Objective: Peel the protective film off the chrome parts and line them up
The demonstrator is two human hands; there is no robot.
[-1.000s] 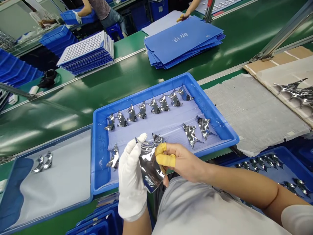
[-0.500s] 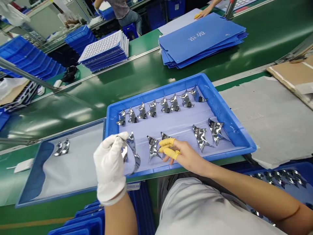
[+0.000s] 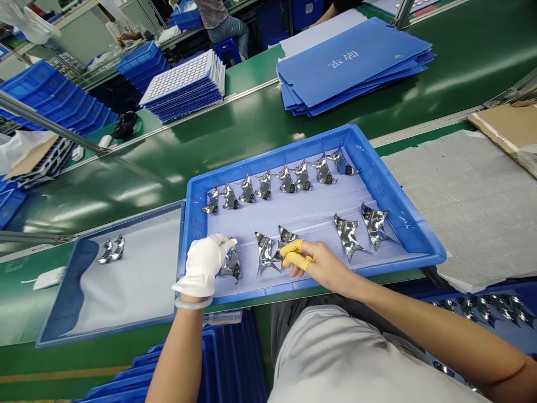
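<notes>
My left hand (image 3: 205, 263), in a white glove, is over the left front of the blue tray (image 3: 315, 284). Its fingers pinch the upper edge of a curved mirror-bright metal piece (image 3: 230, 266) that lies at the tray's liner. My right hand (image 3: 310, 262) wears yellow finger cots on thumb and forefinger. These are closed at another pointed metal piece (image 3: 287, 235) and cover part of it. Just left of it lies a similar metal piece (image 3: 264, 253). Two more, a metal piece (image 3: 347, 235) and a metal piece (image 3: 375, 224), rest at the right front.
A row of several shiny pieces (image 3: 286, 180) lines the tray's far side. To the left, a shallow tray (image 3: 130, 291) holds two small pieces (image 3: 111, 249). Blue sheets (image 3: 352, 61) are stacked across the green bench. Grey paper (image 3: 465, 196) covers the right side. A person sits behind.
My left hand has lowered its metal piece from above the tray to the liner, turning as it went. The right thumb and forefinger have closed together at the piece below them.
</notes>
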